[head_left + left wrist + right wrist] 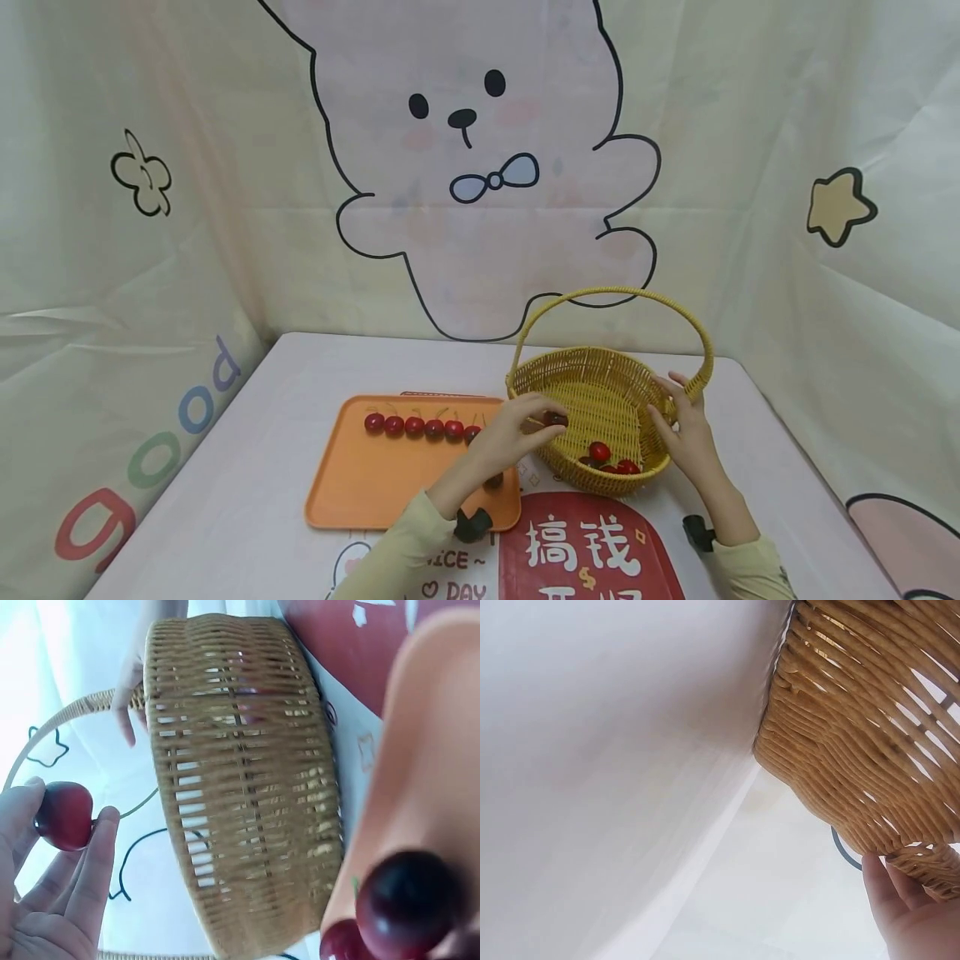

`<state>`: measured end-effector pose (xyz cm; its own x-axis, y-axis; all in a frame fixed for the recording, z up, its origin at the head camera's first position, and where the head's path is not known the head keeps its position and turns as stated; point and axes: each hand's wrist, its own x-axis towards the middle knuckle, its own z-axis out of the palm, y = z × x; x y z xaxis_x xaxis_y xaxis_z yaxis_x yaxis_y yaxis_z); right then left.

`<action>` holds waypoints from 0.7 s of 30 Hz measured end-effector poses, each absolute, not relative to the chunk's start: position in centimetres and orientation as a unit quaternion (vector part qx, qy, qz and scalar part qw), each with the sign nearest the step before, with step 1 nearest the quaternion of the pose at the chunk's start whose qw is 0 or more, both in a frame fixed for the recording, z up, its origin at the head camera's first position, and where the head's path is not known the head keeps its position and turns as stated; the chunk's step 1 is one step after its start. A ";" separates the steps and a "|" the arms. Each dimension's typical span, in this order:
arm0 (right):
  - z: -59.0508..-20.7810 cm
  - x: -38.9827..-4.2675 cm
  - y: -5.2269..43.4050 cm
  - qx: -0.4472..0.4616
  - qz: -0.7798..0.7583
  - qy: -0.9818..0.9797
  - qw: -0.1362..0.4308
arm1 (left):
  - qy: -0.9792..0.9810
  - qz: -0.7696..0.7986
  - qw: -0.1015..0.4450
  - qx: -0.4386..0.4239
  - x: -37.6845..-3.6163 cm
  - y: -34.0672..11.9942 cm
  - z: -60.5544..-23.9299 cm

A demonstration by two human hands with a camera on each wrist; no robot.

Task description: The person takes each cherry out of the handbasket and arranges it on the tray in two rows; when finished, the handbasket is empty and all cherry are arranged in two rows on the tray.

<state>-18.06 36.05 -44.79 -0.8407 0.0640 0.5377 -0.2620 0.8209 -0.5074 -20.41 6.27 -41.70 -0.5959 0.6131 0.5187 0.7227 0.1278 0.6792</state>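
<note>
My left hand [512,433] pinches a dark red cherry [65,816] by its sides between thumb and fingers, with a green stem trailing from it. In the head view this hand hangs over the left rim of a yellow woven basket [592,367] with a tall arched handle. My right hand [688,433] grips the basket's right rim close to the foot of the handle; the right wrist view shows its fingertips [877,874] at the wicker edge. Several red cherries [600,452] lie in the front of the basket.
Left of the basket lies an orange tray [375,492] with a row of stemmed cherries [414,427] along its back; my left arm hides part of it. A red printed patch [585,517] marks the white tabletop [247,467] in front. Patterned cloth walls surround the table.
</note>
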 end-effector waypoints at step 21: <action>-44.8 -18.1 36.1 0.058 0.297 -0.910 0.282 | -0.831 -0.395 0.039 -0.389 -19.6 -0.7 -42.8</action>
